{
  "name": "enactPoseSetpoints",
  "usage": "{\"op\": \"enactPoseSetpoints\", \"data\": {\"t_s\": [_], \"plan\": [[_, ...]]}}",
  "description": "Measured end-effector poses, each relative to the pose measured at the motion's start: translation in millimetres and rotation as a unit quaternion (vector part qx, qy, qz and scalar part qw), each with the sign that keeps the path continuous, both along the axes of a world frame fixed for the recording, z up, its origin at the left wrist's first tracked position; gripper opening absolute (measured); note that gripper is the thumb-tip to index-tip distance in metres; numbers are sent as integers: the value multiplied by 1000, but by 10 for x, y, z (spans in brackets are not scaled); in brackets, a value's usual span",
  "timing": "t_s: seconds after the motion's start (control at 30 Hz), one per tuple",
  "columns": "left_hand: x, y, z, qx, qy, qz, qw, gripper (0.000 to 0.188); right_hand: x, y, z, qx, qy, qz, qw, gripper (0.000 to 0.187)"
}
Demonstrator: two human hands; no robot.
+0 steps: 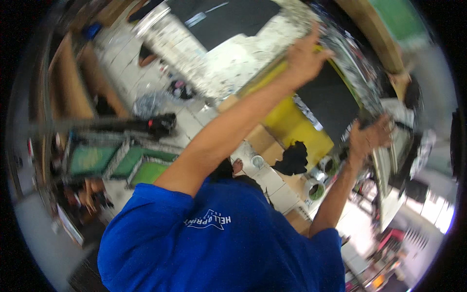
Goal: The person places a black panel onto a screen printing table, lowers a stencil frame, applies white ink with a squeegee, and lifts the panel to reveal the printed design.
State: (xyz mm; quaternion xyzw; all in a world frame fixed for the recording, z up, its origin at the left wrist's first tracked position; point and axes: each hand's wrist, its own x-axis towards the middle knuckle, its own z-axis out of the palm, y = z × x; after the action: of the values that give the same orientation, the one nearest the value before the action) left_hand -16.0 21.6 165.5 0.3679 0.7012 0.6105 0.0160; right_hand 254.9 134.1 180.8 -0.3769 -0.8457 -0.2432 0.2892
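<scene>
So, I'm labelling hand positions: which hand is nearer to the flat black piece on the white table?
Left. The left hand is to the right of the flat black piece; the right hand is farther off, to the right and lower in the picture.

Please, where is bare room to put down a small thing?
Bare room shows on the white table between the upper black cloth and yellow board, and on that board between your left forearm and the lower black cloth. Below, around the black rag and cans, it is crowded.
</scene>
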Motion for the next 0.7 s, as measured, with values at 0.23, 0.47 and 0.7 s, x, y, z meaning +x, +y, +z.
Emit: {"op": "enactPoseSetpoints", "data": {"t_s": [0.23, 0.47, 0.7], "plan": [[849, -1604, -440, 139, 46, 90, 985, 61, 226, 468, 301, 153, -80, 89, 981, 106], [1361, -2558, -2505, 95, -141, 336, 926, 20, 292, 824, 467, 167, -168, -83, 968, 116], [550, -2384, -3998, -115, -216, 400, 883, 36, 395, 1074, 592, 247, -163, 8, 955, 128]]}}
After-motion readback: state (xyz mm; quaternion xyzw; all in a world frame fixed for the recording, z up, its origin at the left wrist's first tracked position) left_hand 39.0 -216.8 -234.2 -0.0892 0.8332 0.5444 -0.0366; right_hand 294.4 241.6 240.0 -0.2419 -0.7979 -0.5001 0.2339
